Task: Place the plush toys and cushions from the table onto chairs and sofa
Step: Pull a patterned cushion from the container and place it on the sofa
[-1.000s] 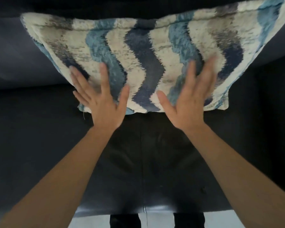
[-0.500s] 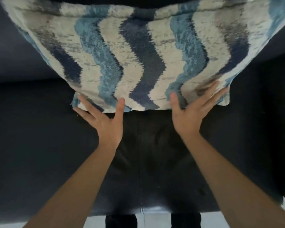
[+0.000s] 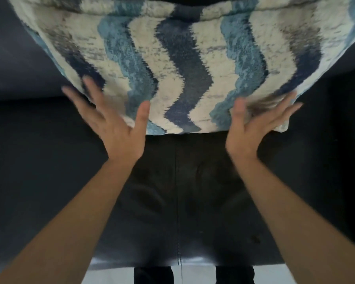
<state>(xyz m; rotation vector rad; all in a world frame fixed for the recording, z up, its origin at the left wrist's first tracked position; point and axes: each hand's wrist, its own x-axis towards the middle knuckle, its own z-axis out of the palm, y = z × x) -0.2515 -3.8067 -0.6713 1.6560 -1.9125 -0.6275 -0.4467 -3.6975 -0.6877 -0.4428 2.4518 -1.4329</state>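
Observation:
A large cushion (image 3: 184, 64) with wavy cream, light blue and navy stripes leans against the back of a dark sofa (image 3: 39, 171), its lower edge resting on the seat. My left hand (image 3: 115, 124) lies flat and open against the cushion's lower left corner, fingers spread. My right hand (image 3: 252, 128) is open too, palm against the lower right corner, its fingers blurred. Neither hand grips the fabric. The cushion's top edge runs out of the frame.
The dark leather sofa seat (image 3: 178, 201) fills most of the view, with a seam down its middle. Its front edge (image 3: 172, 261) lies near the bottom, above a pale floor (image 3: 195, 273) and two dark legs (image 3: 152, 275).
The view has come closer to the cushion, which looks larger. Both hands slid from the cushion's face down to its lower edge, then spread outward toward the bottom corners.

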